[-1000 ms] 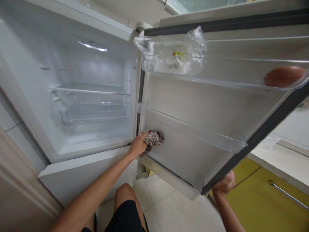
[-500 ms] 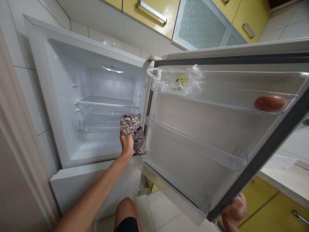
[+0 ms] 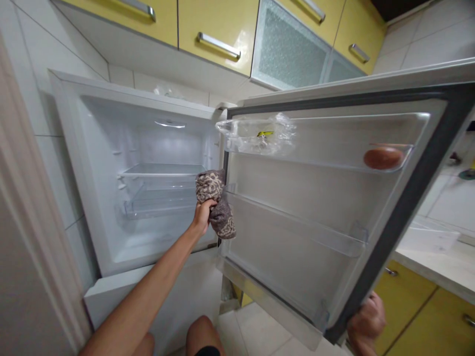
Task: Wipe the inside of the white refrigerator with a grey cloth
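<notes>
My left hand is closed around a bunched brown and beige patterned cloth, part of which hangs down to the right of the fist. The cloth is close to the hinge side of the open fridge door, in front of the fridge compartment; whether it touches the door I cannot tell. At the lower right, my right hand is curled at the bottom outer corner of the door, its fingertips partly hidden behind the edge.
A clear plastic bag and a reddish-brown oval item sit in the top door shelf. Inside are a glass shelf and a clear drawer. Yellow cabinets hang above; a counter stands right.
My left hand with the cloth has moved right, toward the hinge side of the door. The view has shifted, showing more of the upper cabinets. My right hand stays at the door's corner.
</notes>
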Tool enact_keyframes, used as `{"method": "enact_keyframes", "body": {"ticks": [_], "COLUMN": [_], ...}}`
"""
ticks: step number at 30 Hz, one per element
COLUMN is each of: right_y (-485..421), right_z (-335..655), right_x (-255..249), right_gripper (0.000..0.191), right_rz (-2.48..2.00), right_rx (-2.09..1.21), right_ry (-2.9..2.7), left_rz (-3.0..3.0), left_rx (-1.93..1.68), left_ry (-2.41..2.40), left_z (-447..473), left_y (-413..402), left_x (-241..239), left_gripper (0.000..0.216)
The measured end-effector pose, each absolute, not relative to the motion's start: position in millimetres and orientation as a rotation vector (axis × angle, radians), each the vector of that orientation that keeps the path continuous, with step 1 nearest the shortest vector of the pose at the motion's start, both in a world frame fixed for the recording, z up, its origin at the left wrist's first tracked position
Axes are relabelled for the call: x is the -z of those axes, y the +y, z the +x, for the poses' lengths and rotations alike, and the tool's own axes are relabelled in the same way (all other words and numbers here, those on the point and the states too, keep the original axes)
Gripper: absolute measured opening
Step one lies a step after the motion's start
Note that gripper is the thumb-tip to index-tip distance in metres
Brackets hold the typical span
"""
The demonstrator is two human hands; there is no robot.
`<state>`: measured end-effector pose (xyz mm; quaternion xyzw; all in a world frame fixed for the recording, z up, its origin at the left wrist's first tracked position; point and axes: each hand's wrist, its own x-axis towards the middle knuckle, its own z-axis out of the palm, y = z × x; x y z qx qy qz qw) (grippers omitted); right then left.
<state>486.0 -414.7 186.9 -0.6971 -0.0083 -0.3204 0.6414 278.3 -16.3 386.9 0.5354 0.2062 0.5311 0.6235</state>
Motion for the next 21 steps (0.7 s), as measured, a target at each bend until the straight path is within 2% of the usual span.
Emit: {"method": "enact_keyframes", "body": {"ticks": [5,8,13,15,21], "right_y": [-414.1,-413.3,-412.2,-412.0,-409.5], "right_z": [488.6,486.1,479.9,478.6,472.5], "right_x": [-186.0,-187.7,-187.4,-186.5,-193.8], "right_gripper": [0.038,0.04,0.042,0.044,0.047], "right_rz": [-1.562,-1.575,-1.538,-1.516,-1.526], "right_rx": [0.728,0.739,0.747,0.76,0.753], "right_ry": [-0.027,-0.026,-0.041,-0.041,-0.073], "left_rz": [1.387,1.679,2.351,2.487,2.686], "left_rx": [-1.296,-1.41,-1.287,-1.332,-1.586], "left_ry": [0.528,0.522,0.082,-0.079,-0.377], "left_z": [273.4,268.3,264.2,267.3,280.1], "left_y": [-42.3,-75.2,-153.2,-184.3,-260.6], "left_x": [-369.8,-366.5,-374.6,-380.3,-394.1], "left_gripper": [0.027,0.029,0.065,0.07,0.056]}}
